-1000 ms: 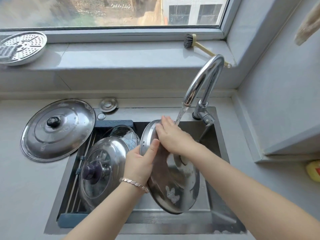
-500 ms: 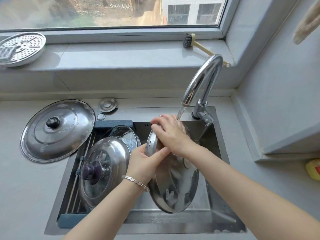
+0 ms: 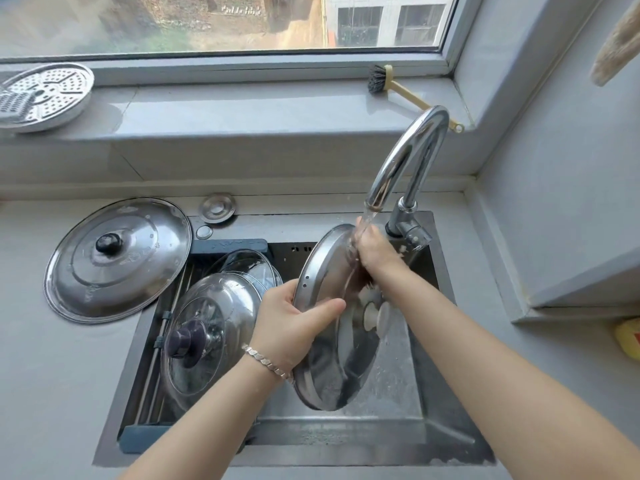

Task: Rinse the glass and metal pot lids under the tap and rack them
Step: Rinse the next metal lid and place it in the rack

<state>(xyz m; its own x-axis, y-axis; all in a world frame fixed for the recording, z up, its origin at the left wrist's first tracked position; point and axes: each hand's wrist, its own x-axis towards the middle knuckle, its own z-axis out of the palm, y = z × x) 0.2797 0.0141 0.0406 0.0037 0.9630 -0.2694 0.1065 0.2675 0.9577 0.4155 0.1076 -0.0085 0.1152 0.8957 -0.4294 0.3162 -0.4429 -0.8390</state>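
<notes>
Water from the curved chrome tap (image 3: 408,157) now strikes the right hand (image 3: 375,249), which has slid up the round steel lid (image 3: 332,341) tilted over the sink; left hand (image 3: 291,323) grips its rim. Rinsing continues; racking waits.

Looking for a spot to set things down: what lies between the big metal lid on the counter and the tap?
Head view: a small round metal disc on the counter behind the sink; beyond it toward the tap, bare surface.
</notes>
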